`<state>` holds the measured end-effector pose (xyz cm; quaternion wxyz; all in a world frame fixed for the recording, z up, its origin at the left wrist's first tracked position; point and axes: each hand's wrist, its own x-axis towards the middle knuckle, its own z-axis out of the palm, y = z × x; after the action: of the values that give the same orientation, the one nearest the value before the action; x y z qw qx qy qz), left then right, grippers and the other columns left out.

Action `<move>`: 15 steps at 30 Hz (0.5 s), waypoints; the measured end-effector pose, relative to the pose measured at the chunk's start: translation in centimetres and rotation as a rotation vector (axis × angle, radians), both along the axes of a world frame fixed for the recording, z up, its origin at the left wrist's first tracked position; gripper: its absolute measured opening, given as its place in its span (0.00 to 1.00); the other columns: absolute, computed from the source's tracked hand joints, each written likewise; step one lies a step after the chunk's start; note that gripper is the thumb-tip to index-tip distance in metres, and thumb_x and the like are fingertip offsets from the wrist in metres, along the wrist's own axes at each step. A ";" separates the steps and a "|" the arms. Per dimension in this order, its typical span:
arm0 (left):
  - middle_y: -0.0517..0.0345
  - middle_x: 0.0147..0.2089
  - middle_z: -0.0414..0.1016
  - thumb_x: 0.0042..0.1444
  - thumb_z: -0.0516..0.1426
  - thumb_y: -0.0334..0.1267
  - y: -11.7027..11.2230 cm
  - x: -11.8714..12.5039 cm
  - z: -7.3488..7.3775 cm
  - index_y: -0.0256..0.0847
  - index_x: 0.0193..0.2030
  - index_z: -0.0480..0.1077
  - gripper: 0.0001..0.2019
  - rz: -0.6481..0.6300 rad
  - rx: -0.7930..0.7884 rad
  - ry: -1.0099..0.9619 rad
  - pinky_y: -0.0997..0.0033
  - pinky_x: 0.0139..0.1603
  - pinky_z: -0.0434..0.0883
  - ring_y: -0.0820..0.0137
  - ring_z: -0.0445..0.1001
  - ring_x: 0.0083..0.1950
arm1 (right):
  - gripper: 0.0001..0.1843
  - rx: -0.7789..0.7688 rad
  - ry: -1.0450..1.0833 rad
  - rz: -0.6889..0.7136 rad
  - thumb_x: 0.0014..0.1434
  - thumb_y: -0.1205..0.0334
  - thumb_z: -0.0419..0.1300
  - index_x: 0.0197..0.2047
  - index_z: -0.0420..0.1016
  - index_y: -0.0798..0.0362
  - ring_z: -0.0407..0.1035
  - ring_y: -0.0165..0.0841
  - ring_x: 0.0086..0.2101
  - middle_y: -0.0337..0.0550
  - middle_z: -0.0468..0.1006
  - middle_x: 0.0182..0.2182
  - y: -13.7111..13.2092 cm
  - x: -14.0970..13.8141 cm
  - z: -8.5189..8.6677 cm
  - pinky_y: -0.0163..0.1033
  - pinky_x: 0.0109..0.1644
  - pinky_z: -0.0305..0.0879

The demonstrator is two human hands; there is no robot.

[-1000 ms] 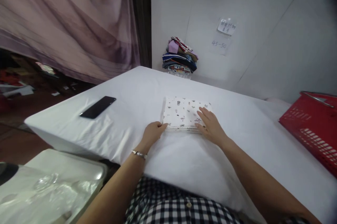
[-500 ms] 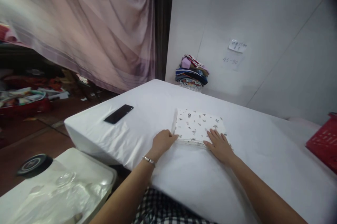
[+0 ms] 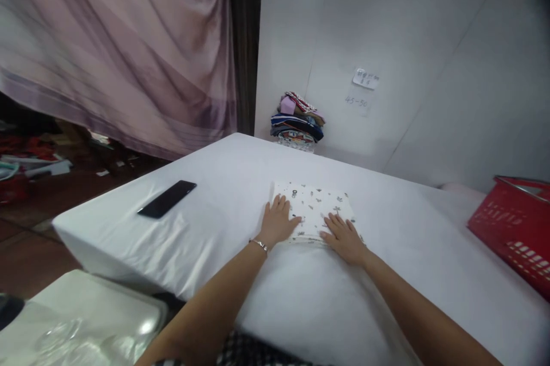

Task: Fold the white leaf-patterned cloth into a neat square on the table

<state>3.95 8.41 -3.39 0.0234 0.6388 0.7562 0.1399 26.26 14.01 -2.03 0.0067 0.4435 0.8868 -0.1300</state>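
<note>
A folded white cloth (image 3: pixel 312 203) with small dark printed motifs lies flat on a table (image 3: pixel 223 183) draped in white. My left hand (image 3: pixel 278 221) rests on the cloth's near left part, its fingers spread. On the near right part lies my right hand (image 3: pixel 344 238), palm down with the fingers stretched out. Neither hand grips the cloth; both are laid on top of it. Parts of its left and near right sides are hidden under my hands.
A black phone (image 3: pixel 167 199) lies left on the table. Folded clothes (image 3: pixel 297 119) are piled by the wall at the back. A red basket (image 3: pixel 511 223) stands at the right. Lower left is a white surface (image 3: pixel 98 297) with clear plastic. A pink curtain (image 3: pixel 172 45) hangs behind.
My left hand has gone from the cloth's near left corner onto its top, fingers now spread. The right hand stays on the cloth. The view has turned right, showing more of the red basket.
</note>
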 end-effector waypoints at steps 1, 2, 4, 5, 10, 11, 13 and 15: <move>0.48 0.68 0.44 0.57 0.40 0.59 0.0 -0.1 -0.3 0.38 0.63 0.53 0.34 0.002 0.005 0.009 0.51 0.64 0.42 0.58 0.36 0.68 | 0.38 -0.028 0.014 -0.020 0.59 0.37 0.35 0.66 0.46 0.50 0.34 0.39 0.64 0.44 0.42 0.65 0.3 -0.4 0.4 0.51 0.64 0.31; 0.49 0.68 0.44 0.57 0.39 0.59 -0.1 -0.2 -0.4 0.38 0.63 0.53 0.34 0.005 0.007 0.015 0.51 0.64 0.42 0.58 0.36 0.69 | 0.38 -0.034 0.031 -0.034 0.59 0.37 0.34 0.66 0.45 0.50 0.33 0.38 0.64 0.44 0.40 0.66 0.7 -0.9 0.9 0.51 0.63 0.31; 0.49 0.68 0.44 0.57 0.39 0.58 -0.1 -0.1 -0.4 0.38 0.63 0.53 0.34 0.005 0.003 0.023 0.51 0.64 0.42 0.58 0.36 0.69 | 0.39 0.028 0.075 -0.036 0.59 0.37 0.34 0.66 0.44 0.52 0.30 0.38 0.64 0.45 0.37 0.66 2.1 -2.1 1.9 0.51 0.63 0.31; 0.49 0.68 0.44 0.57 0.39 0.58 -0.1 -0.1 -0.3 0.38 0.63 0.53 0.34 0.006 0.002 0.025 0.51 0.64 0.42 0.58 0.36 0.69 | 0.39 0.080 0.095 -0.029 0.59 0.38 0.34 0.66 0.44 0.53 0.29 0.38 0.64 0.46 0.36 0.66 2.9 -2.7 2.3 0.50 0.63 0.30; 0.52 0.69 0.41 0.57 0.38 0.58 -0.1 0.0 0.2 0.40 0.64 0.51 0.33 0.006 -0.037 -0.003 0.48 0.63 0.44 0.58 0.34 0.69 | 0.39 0.169 0.032 -0.161 0.60 0.40 0.37 0.66 0.44 0.58 0.32 0.41 0.64 0.50 0.39 0.66 7.9 -3.4 1.4 0.52 0.63 0.33; 0.52 0.69 0.40 0.57 0.38 0.58 -0.1 0.0 0.3 0.40 0.64 0.51 0.34 0.005 -0.050 -0.015 0.48 0.63 0.44 0.59 0.34 0.69 | 0.38 0.145 0.008 -0.205 0.60 0.41 0.37 0.65 0.45 0.58 0.33 0.42 0.63 0.51 0.40 0.65 8.7 -3.1 0.7 0.52 0.62 0.36; 0.53 0.69 0.38 0.57 0.37 0.58 -0.2 0.0 0.4 0.40 0.65 0.49 0.34 0.002 -0.077 -0.041 0.47 0.62 0.46 0.59 0.33 0.69 | 0.39 0.126 -0.007 -0.239 0.60 0.41 0.37 0.66 0.44 0.59 0.34 0.43 0.63 0.50 0.40 0.66 9.8 -2.4 -0.7 0.51 0.62 0.41; 0.54 0.69 0.37 0.57 0.37 0.59 -0.2 0.0 0.5 0.40 0.65 0.48 0.35 0.000 -0.094 -0.062 0.47 0.62 0.47 0.59 0.32 0.69 | 0.39 0.133 0.004 -0.228 0.59 0.40 0.37 0.66 0.44 0.59 0.34 0.43 0.63 0.49 0.40 0.66 10.4 -1.8 -1.8 0.50 0.61 0.44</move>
<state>3.90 8.19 -2.90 0.0768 0.6324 0.7608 0.1241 24.42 24.41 -3.84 -0.0392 0.5408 0.8372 -0.0718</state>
